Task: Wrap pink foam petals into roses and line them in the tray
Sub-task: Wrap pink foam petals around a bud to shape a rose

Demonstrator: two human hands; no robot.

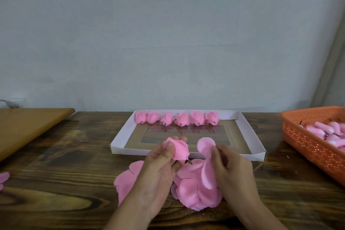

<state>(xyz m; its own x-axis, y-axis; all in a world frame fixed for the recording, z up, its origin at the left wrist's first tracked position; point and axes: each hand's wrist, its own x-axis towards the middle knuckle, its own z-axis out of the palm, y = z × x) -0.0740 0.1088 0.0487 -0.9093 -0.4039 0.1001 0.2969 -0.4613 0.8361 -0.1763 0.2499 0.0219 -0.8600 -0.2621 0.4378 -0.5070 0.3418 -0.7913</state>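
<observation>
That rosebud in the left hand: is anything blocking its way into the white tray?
Nothing visible does. The rosebud is held just in front of the tray's near wall; the tray floor is bare behind it, with six roses along the far wall.

The orange basket [306,136] is running off the right edge, so its far side and most of the pink pieces [324,130] inside are being cut off. The petals [1,178] at the table's [65,155] left edge are showing only partly. The left hand [158,170] is covering part of the petal pile [194,188]. Both forearms are leaving the bottom edge. The board [28,123] is being cropped at left.
</observation>
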